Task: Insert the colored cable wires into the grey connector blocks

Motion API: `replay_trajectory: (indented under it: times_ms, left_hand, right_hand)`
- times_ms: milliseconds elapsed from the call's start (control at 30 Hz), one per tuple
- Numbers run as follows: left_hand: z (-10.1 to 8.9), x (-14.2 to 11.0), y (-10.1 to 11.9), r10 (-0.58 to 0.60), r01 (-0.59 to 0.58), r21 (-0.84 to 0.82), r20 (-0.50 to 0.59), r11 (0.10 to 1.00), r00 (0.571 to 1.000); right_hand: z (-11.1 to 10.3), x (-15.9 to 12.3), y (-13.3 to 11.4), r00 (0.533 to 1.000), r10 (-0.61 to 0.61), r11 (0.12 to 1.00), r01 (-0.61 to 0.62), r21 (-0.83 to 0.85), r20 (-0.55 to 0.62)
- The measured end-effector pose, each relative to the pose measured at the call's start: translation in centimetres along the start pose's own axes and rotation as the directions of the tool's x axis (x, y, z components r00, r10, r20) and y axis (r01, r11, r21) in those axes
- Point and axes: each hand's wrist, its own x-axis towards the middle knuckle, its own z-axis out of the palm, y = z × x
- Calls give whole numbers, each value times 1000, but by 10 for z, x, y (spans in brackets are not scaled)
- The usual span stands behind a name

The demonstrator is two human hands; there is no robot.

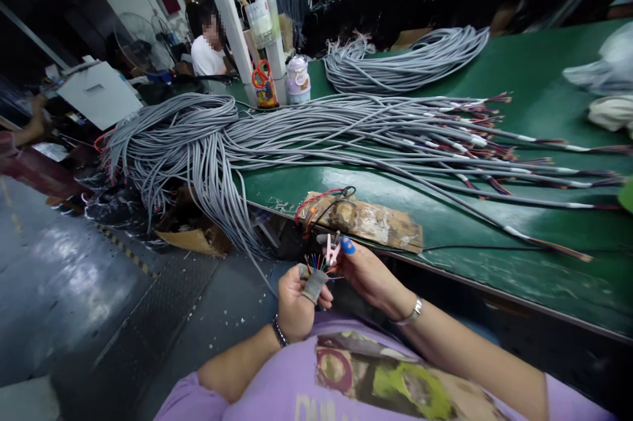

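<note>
My left hand [295,302] is closed around the end of a grey cable, with grey wraps on its fingers. Thin coloured wires [316,262] fan out above those fingers. Close beside them, my right hand [368,272], with a blue cover on one fingertip, pinches a small pale pink clip-like piece [331,251]. The pink piece is at the wires; whether it grips one cannot be made out. Just beyond both hands, a worn wooden board [380,223] with a red and a black lead lies at the bench edge.
Long grey cables [306,124] with stripped ends cover the green bench [558,223], some hanging over its front edge. A coiled cable bundle [410,64] lies behind. Orange-handled scissors [261,74] and a lilac container [298,80] stand by a white post. Another person [208,55] sits farther back.
</note>
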Motion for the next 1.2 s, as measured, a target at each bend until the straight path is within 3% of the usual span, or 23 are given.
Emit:
replay_trajectory:
  times_ms: [133, 500, 900, 1033, 1200]
  left_hand:
    - [-1, 0, 0, 20, -20, 56, -1, 998, 1000]
    - [-1, 1, -4, 70, -75, 226, 30, 971, 997]
    - [-3, -3, 0, 128, -128, 147, 8, 981, 992]
    - [-8, -6, -1, 144, -145, 136, 16, 980, 989]
    - [-13, -7, -6, 122, -127, 186, 38, 974, 992]
  right_hand:
    - [5, 5, -1, 997, 77, 988, -77, 134, 7]
    - [11, 6, 0, 1000, 12, 984, -8, 181, -21]
    - [7, 2, 6, 999, 21, 979, -25, 204, 24]
    - [-2, -4, 4, 988, 125, 972, -140, 190, 92]
    - [-9, -15, 0, 948, 243, 969, -247, -8, 204]
